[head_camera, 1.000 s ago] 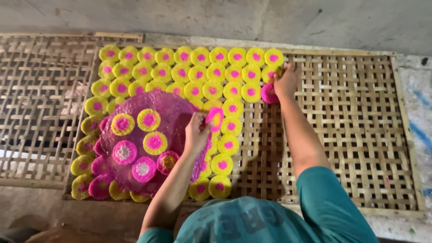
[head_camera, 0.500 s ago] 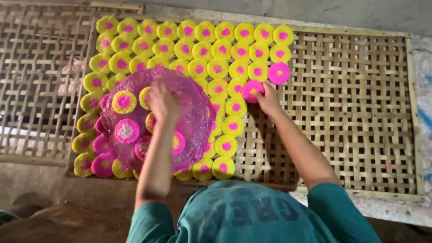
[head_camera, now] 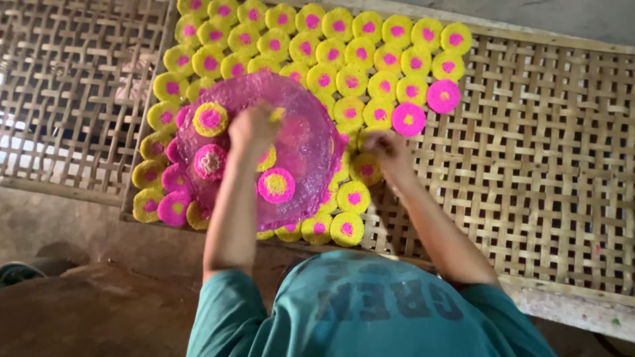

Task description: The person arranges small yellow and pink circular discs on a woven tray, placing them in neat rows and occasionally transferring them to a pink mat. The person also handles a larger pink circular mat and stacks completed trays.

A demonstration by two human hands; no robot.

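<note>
Both hands were motion-blurred. The left hand point(head_camera: 253, 127), over the pink translucent tray point(head_camera: 311, 142), showed no separate fingers; whether it gripped the yellow disc point(head_camera: 276, 115) at its tip could not be told. The right hand point(head_camera: 389, 149), just right of the tray, was equally smeared, and its contact with the discs beneath was unclear. The forearm point(head_camera: 231, 205) hid part of the tray's floor. Discs under the tray appeared only as tinted shapes. Above the tray, the top row of discs point(head_camera: 192, 5) was cut by the frame's edge. The woven rack point(head_camera: 555, 185) ran off the right edge.
</note>
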